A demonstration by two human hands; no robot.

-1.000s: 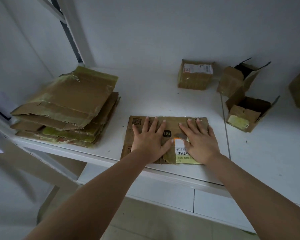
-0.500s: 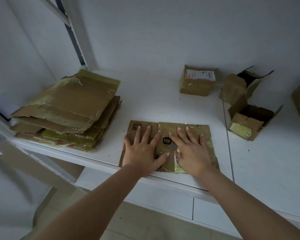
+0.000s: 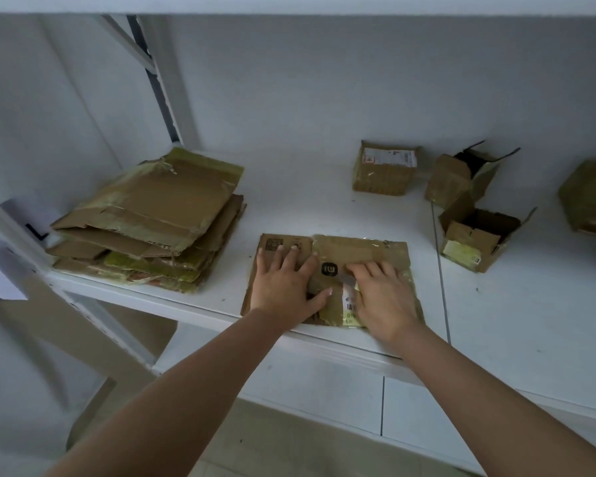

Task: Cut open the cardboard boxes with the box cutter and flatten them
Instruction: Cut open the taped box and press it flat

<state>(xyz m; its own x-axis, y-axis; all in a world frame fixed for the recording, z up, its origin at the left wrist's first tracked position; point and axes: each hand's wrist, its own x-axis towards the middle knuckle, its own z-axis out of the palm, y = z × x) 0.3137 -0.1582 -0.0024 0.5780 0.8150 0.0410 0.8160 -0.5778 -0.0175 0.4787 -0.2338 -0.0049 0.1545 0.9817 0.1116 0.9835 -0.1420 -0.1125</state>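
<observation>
Flattened box [image 3: 358, 251], taped brown cardboard, pressed under both hands [image 3: 331, 290]

It looked like a plain storeroom or parcel-sorting corner rather than a home: bare white walls [image 3: 324, 80] closed in a white metal shelf [image 3: 289, 208] with an angled brace [image 3: 141, 53] at the back left. A stack of flattened cardboard [image 3: 152, 218] sat at the shelf's left end, while a sealed parcel with a shipping label [image 3: 386, 172] and two opened small boxes [image 3: 468, 177] [image 3: 479, 239] stood to the right. Another flattened box [image 3: 358, 249] bearing a barcode sticker [image 3: 350, 306] lay near the front edge.
</observation>
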